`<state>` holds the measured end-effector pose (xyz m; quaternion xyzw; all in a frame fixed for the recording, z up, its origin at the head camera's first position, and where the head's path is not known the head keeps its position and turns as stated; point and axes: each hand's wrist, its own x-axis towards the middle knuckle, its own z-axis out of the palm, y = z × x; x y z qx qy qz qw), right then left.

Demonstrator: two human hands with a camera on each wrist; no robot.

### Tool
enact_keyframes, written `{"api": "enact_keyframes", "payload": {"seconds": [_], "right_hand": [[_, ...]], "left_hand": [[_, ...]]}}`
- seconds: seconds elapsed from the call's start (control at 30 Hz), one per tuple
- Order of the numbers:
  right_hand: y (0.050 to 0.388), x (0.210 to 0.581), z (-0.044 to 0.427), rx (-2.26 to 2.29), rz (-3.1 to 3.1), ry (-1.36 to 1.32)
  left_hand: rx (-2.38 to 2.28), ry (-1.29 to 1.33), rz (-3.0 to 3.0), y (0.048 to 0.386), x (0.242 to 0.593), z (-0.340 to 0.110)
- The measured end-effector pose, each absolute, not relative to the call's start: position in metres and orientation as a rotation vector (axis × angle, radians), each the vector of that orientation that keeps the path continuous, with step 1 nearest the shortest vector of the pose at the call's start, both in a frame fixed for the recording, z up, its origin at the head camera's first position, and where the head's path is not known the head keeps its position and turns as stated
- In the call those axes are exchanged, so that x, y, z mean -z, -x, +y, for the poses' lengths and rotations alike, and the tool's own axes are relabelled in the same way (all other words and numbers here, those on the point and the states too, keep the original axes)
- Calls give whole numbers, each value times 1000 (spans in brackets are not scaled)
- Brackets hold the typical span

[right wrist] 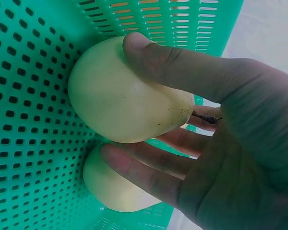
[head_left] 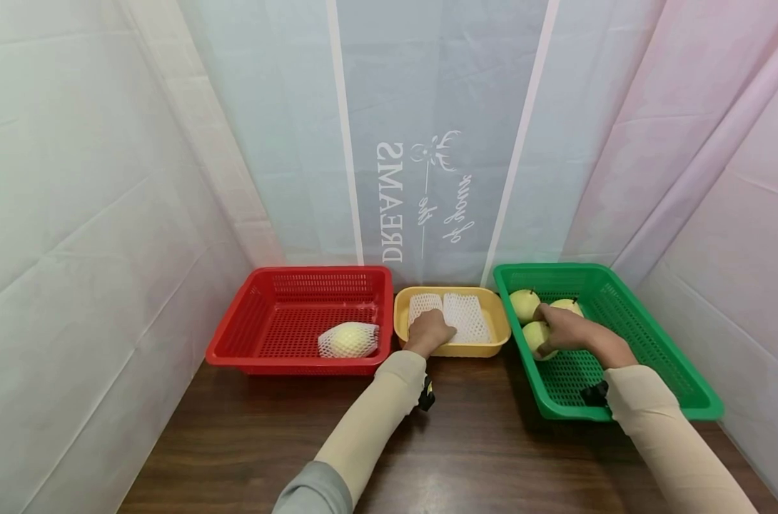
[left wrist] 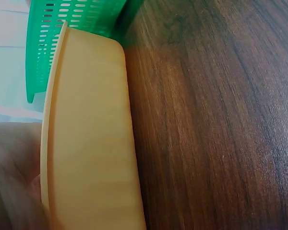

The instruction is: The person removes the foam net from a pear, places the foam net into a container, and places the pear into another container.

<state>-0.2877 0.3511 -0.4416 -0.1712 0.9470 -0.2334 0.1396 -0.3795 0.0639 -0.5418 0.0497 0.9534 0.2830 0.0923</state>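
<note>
My right hand (head_left: pixel 565 330) is inside the green basket (head_left: pixel 652 343), holding a pale yellow pear (right wrist: pixel 129 91) near its left wall. In the right wrist view the thumb lies across the pear's upper side, and the fingers reach round the other side. A second pear (right wrist: pixel 120 187) sits just beyond these fingers. My left hand (head_left: pixel 430 331) reaches over the near rim of the yellow tray (head_left: pixel 499 330) onto white foam fruit nets (head_left: pixel 467 318). Its fingertips are hidden, so a grip on a net cannot be made out.
A red basket (head_left: pixel 286 321) stands to the left, with one pear in a foam net (head_left: pixel 349 340) inside. Two other pears, one at the left wall (head_left: pixel 524 305), lie in the green basket. Dark wooden table (head_left: pixel 479 442) extends in front; curtains hang behind.
</note>
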Motion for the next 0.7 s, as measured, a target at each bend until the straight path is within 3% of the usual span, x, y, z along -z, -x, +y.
{"api": "enact_keyframes", "payload": {"seconds": [0.7], "right_hand": [[283,430,348,618,2778,511]], "left_hand": [[-933,-182,2863,382,538,58]]}}
